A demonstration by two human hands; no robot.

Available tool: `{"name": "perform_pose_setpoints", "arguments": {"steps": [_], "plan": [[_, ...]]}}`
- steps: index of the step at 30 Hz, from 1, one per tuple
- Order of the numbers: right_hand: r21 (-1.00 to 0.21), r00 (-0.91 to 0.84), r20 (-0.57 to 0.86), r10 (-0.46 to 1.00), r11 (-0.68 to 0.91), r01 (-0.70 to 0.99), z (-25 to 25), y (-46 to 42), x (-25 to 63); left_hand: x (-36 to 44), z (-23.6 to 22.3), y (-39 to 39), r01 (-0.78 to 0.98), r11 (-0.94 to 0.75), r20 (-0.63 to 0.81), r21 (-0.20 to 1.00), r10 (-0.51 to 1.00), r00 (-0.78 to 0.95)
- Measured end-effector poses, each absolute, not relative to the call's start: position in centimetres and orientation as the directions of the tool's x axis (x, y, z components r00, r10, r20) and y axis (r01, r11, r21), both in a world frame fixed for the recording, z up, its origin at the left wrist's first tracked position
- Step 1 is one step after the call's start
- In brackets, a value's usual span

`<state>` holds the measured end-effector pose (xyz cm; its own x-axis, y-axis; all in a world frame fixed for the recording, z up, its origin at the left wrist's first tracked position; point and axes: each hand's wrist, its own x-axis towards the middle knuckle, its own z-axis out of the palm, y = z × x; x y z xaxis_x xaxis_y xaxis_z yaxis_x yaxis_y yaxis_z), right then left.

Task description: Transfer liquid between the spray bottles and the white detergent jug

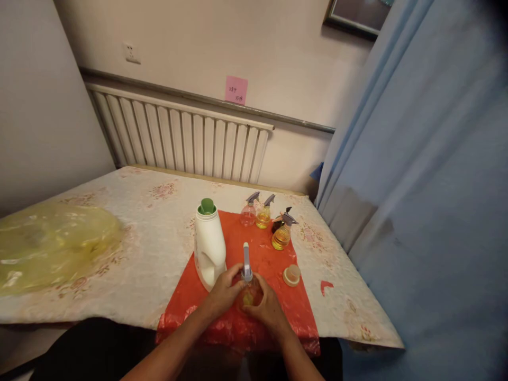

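Observation:
A small clear spray bottle [249, 297] with a pale grey trigger head [246, 259] stands upright at the near part of a red plastic sheet. My left hand [224, 290] has its thumb and fingers closed at the collar under the trigger head. Around the bottle's round body is my right hand [270, 308], gripping it from the right. The bottle's lower part is partly hidden by my fingers. Just left of it is a large white jug [210, 241] with a green inner spout [207, 205] and its top uncapped. A translucent cap [291, 275] lies to the right.
Several other spray bottles [263, 217] stand at the back of the red plastic sheet [234, 238], some with yellow liquid. A yellow plastic bag [59, 243] lies at left on the floral tablecloth [159, 196]. Blue curtain [416, 159] hangs at right; a radiator [186, 135] is behind.

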<state>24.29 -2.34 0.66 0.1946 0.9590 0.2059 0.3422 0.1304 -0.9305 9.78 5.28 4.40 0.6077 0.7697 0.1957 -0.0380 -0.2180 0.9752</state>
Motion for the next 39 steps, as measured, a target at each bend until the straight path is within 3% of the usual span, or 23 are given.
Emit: {"name": "perform_pose_setpoints", "arguments": {"steps": [16, 22, 27, 31, 39], "plan": [[-0.925, 0.2, 0.187, 0.962, 0.104, 0.366, 2.6, -3.4, 25.0, 10.9, 6.4, 4.5, -0.11, -0.326, 0.322, 0.939, 0.718, 0.617], [-0.914, 0.226, 0.175, 0.958, 0.073, 0.399, 2.7, -3.5, 25.1, 11.5, 5.6, 4.4, -0.029, -0.377, 0.321, 0.926, 0.744, 0.586], [-0.97, 0.191, 0.09, 0.978, 0.043, 0.24, 3.1, -3.9, 26.1, 11.8, 5.5, 4.4, 0.012, -0.401, 0.324, 0.916, 0.757, 0.567], [-0.99, 0.205, 0.143, 0.968, 0.139, 0.033, 4.5, -3.6, 26.8, 12.0, 5.4, 4.4, 0.049, -0.429, 0.325, 0.902, 0.748, 0.578], [-0.952, 0.412, 0.206, 0.888, 0.084, 0.294, 6.3, -3.0, 25.1, 12.7, 5.2, 3.7, 0.134, -0.524, 0.333, 0.841, 0.697, 0.635]]}}
